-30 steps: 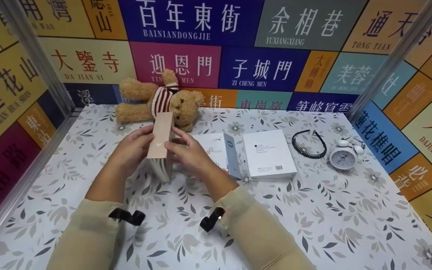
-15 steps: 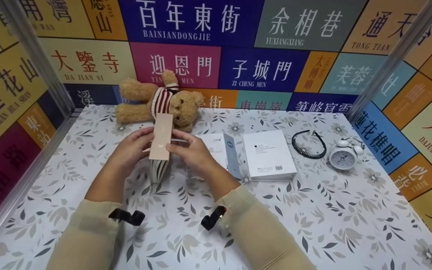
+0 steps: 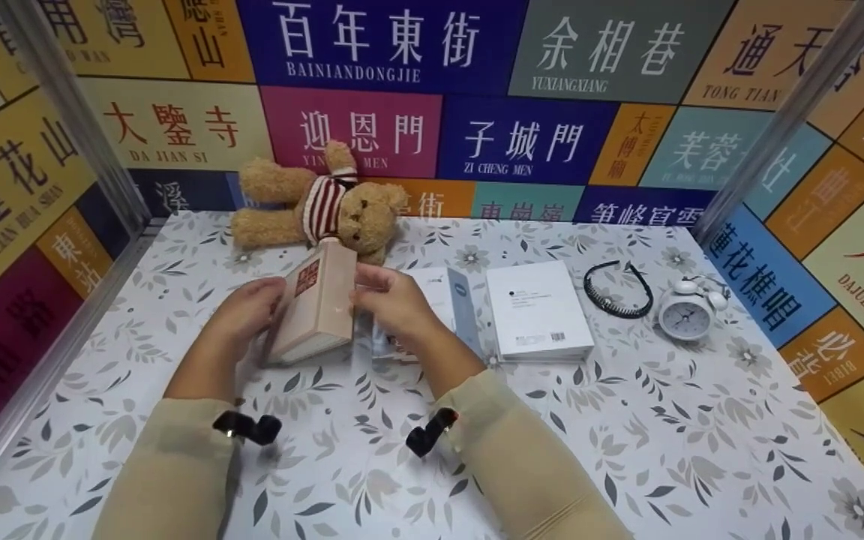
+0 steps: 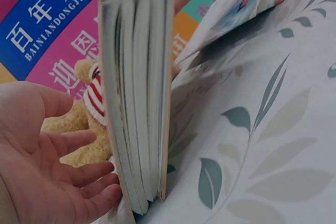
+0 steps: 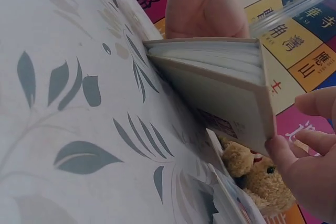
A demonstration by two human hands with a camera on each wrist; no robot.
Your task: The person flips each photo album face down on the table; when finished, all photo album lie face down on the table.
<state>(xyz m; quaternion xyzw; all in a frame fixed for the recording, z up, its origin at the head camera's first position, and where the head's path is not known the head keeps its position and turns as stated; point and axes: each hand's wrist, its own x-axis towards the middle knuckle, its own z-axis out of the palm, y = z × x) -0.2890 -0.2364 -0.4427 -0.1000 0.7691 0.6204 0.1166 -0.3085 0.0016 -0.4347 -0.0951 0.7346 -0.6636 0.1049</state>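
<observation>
Item: beige book (image 3: pixel 313 311), closed, tilted on its lower edge on the floral table (image 3: pixel 627 450), leaning toward the left hand (image 3: pixel 241 315).

Progress, as judged: the book is neither flat nor upright; it is part-way between the two, and setting it to rest remains.

Left hand: fingers straight and loosely spread, touching the leftward cover; the left wrist view shows the fingertips (image 4: pixel 100 195) beside the page block, not curled round it.

Right hand (image 3: pixel 394 300): fingers and thumb (image 5: pixel 286 153) pinch the book's upper right edge.

Nearby: teddy bear (image 3: pixel 327 206) just beyond the book; open booklet (image 3: pixel 443 300) just right of the right hand; white book (image 3: pixel 537 307), black headband (image 3: pixel 616 289) and alarm clock (image 3: pixel 687 311) farther right, well apart.
</observation>
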